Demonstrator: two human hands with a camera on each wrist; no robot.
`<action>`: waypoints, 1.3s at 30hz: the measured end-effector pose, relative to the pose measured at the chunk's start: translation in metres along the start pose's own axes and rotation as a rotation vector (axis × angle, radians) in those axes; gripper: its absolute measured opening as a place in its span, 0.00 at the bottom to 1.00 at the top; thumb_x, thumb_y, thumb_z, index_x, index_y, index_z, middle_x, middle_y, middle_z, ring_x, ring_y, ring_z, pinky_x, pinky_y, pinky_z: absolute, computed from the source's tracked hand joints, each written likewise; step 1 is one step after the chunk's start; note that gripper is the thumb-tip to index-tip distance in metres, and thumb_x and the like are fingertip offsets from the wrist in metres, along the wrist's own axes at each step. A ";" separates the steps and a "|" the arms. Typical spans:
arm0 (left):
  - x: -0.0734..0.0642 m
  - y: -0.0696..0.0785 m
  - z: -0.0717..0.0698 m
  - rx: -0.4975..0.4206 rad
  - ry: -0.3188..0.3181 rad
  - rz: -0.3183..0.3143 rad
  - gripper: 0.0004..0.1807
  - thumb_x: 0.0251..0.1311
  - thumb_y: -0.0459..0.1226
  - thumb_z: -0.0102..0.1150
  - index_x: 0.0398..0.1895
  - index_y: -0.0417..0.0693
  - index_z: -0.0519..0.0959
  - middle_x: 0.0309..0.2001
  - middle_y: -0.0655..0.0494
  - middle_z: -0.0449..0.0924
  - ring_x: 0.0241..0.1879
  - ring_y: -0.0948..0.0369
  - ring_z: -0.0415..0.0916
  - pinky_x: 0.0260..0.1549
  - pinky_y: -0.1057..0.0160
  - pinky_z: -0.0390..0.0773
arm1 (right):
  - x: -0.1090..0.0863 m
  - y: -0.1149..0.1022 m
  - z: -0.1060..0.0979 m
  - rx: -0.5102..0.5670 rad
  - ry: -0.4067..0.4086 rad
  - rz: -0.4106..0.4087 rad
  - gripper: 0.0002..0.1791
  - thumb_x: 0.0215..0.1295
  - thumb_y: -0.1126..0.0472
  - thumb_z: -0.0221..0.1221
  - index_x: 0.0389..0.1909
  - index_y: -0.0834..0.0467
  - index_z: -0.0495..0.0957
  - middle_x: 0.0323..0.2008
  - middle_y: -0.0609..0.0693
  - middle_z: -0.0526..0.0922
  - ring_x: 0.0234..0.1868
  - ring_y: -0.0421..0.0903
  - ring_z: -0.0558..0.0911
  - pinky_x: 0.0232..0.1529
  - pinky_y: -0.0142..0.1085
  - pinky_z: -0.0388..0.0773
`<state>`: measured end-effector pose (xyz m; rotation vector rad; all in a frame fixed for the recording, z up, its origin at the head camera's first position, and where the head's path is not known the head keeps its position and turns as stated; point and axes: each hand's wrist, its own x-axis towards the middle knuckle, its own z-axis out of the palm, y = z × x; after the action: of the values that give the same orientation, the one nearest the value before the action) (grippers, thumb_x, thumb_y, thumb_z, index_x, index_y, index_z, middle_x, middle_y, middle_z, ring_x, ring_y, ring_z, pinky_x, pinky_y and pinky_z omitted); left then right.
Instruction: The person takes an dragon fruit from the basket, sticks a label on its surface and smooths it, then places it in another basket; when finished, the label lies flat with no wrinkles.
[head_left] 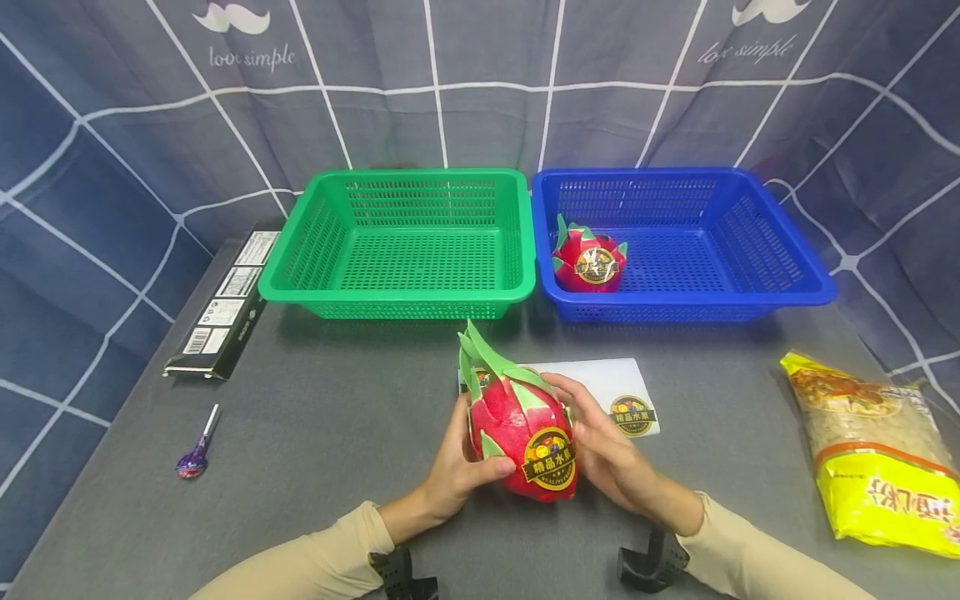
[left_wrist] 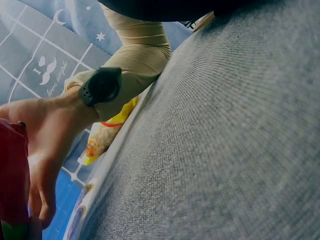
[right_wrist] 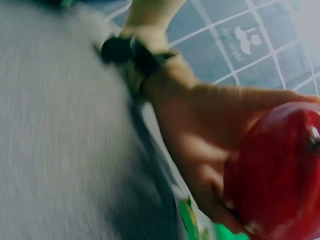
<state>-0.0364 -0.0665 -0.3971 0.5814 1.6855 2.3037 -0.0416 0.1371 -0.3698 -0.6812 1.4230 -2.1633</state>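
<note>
A red dragon fruit (head_left: 510, 421) with green leaf tips is held just over the table's front middle, tilted, its leaves pointing up and left. On its lower right side sits a round black-and-gold label (head_left: 550, 460). My left hand (head_left: 453, 477) grips the fruit from the left, thumb across its front. Against the right side lies my right hand (head_left: 611, 450), its fingers fairly straight along the fruit. Behind the fruit is a white sticker sheet (head_left: 600, 379), partly hidden, with a matching label (head_left: 632, 416) at its right end.
A green basket (head_left: 397, 296) and a blue basket (head_left: 690, 297) stand side by side at the back. Another labelled dragon fruit (head_left: 581, 250) sits in the blue one. Left are a black box (head_left: 225, 308) and a lollipop (head_left: 197, 454); right, a yellow food packet (head_left: 873, 458).
</note>
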 end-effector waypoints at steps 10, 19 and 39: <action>0.000 -0.004 0.001 -0.002 -0.105 0.043 0.37 0.47 0.42 0.64 0.56 0.41 0.54 0.45 0.49 0.76 0.43 0.65 0.78 0.41 0.63 0.79 | -0.003 0.000 0.001 -0.661 0.050 -0.271 0.53 0.45 0.53 0.68 0.67 0.65 0.47 0.67 0.62 0.46 0.67 0.44 0.54 0.60 0.34 0.65; -0.001 -0.006 0.002 0.059 -0.141 0.011 0.40 0.45 0.43 0.66 0.58 0.45 0.52 0.45 0.42 0.75 0.42 0.65 0.78 0.40 0.60 0.80 | -0.009 -0.001 0.015 -1.009 0.047 -0.185 0.60 0.29 0.41 0.73 0.66 0.52 0.54 0.69 0.54 0.42 0.65 0.46 0.54 0.50 0.39 0.76; -0.003 -0.006 0.002 0.071 -0.135 -0.019 0.41 0.46 0.44 0.65 0.59 0.47 0.51 0.46 0.37 0.72 0.43 0.62 0.78 0.40 0.58 0.80 | -0.010 0.006 0.023 -1.077 0.125 -0.120 0.56 0.32 0.37 0.70 0.65 0.48 0.55 0.63 0.50 0.55 0.56 0.41 0.65 0.46 0.35 0.77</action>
<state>-0.0328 -0.0642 -0.4031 0.7153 1.7072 2.1474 -0.0191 0.1251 -0.3689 -0.9851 2.6630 -1.3717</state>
